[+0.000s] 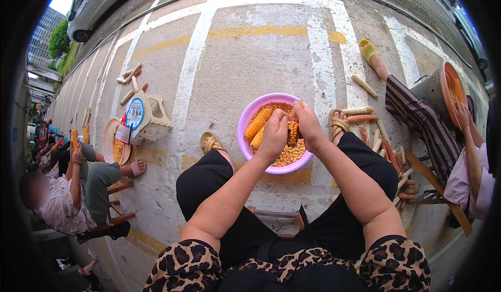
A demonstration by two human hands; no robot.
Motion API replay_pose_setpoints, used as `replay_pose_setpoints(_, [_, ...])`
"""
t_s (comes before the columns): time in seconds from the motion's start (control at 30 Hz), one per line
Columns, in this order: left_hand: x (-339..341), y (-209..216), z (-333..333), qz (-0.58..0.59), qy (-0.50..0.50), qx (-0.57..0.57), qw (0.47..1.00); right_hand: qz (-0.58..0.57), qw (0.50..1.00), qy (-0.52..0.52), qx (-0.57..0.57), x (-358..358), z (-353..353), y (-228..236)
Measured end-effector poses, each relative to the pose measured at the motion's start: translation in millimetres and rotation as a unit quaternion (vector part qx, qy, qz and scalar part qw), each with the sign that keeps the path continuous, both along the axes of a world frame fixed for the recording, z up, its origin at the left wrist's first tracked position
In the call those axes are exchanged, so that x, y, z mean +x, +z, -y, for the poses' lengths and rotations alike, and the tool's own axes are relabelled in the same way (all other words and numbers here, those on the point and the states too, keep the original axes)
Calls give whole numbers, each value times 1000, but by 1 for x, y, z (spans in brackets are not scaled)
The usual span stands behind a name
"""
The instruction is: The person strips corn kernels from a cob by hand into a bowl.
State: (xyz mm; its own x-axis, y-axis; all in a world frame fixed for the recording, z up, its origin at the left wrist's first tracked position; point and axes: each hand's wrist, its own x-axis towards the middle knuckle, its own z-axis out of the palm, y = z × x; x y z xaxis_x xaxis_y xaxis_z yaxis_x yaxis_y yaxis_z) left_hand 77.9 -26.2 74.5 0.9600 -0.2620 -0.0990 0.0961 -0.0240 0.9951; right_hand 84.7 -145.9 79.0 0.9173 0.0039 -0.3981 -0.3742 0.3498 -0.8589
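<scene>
white lines (197,57) and a yellow stripe (250,31) mark grey concrete (255,65); a car (102,6) stands beyond.

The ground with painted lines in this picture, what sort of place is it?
Probably an outdoor parking area. Wide white painted lines and straight yellow painted lines mark the rough grey concrete ground, and a silver car stands at upper left.

I sit outdoors in what looks like a parking area: white lines (200,47) and a yellow stripe (255,31) mark the worn concrete (250,68) around me, with a parked car (103,9), a tree (59,41) and a tall building (45,29) beyond.
</scene>
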Motion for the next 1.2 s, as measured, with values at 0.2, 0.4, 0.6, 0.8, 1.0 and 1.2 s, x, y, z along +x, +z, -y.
replay_pose_setpoints(0.2, [0,15,-4,-170,-20,-172,970,-59,992,8,110,4,7,11])
replay_pose_setpoints(0.4, [-5,5,4,-60,-4,-111,992,-47,995,-23,84,4,2,-3])
replay_pose_setpoints(0.6, [-7,1,6,9,24,-13,1000,-33,999,2,18,3,3,-4])
replay_pose_setpoints(0.8, [-4,22,3,-99,-10,-98,990,-9,999,4,-39,6,4,5])
replay_pose_setpoints(1.0, [-2,-7,6,-2,3,-29,1000,21,996,-3,-87,4,1,-13])
replay_pose_setpoints(1.2, [-6,-4,4,58,7,67,996,40,995,-5,-93,2,2,-18])
